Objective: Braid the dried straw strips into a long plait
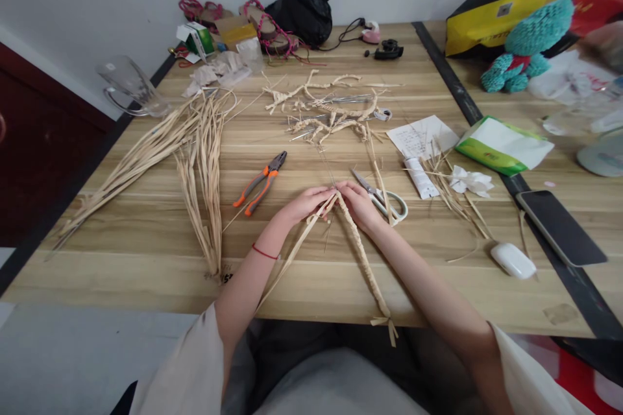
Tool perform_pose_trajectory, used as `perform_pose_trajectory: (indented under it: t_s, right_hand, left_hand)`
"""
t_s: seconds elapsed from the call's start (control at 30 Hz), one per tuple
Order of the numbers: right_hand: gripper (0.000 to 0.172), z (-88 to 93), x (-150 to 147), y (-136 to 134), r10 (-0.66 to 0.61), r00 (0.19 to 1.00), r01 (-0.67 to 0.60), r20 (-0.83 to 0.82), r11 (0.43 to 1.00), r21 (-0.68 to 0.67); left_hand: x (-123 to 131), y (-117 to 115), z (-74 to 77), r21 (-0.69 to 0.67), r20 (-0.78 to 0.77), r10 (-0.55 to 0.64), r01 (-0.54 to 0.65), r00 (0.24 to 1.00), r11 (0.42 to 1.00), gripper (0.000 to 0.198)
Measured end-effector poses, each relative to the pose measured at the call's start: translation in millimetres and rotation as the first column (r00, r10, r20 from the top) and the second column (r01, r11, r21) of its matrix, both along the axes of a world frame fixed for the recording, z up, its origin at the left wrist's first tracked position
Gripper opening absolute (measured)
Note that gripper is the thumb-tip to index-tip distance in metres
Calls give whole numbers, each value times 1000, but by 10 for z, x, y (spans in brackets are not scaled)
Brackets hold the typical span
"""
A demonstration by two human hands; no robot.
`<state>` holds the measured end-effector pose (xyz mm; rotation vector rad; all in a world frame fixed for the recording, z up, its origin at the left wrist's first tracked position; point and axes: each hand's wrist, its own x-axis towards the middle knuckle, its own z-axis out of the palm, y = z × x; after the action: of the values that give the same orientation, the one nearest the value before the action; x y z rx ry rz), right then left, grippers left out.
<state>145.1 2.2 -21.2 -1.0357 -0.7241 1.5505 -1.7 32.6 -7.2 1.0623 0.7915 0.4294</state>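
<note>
Both hands meet over the middle of the table at the upper end of a raffia-wrapped stem (359,249). My left hand (310,202) is closed there, beside loose raffia strips (296,248) that trail down past my forearm. On the other side my right hand (357,204) pinches the same end of the stem. A thin bare wire (329,167) sticks out beyond the fingers, pointing away from me. The stem slants toward the table's front edge and ends in a small frayed tuft. Scissors (379,198) with white handles lie just right of my right hand.
Orange-handled pliers (260,183) lie left of my hands. Bundles of raffia (207,168) spread further left. Wrapped branch pieces (331,113) lie ahead. A glass mug (134,87) lies tipped at the far left. A phone (562,227) and a white case (513,260) are at right.
</note>
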Motion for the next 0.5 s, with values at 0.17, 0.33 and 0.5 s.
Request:
perform_pose_trajectory:
  t_s: [0.17,0.33,0.5]
  right_hand:
    - [24,20,-11,-10,-3,1000,3,2,1000,-6]
    - [25,9,-9,-5,-3,1000,3,15,1000,-2]
    - [22,-6,-4,5,5,1000,-5,11,1000,12]
  left_hand:
    - [0,2,-8,1,9,-11,11,1000,1000,40]
    - [5,5,-19,34,-1,-18,18,1000,999,39]
    - [6,-1,-18,35,15,-6,5,1000,999,39]
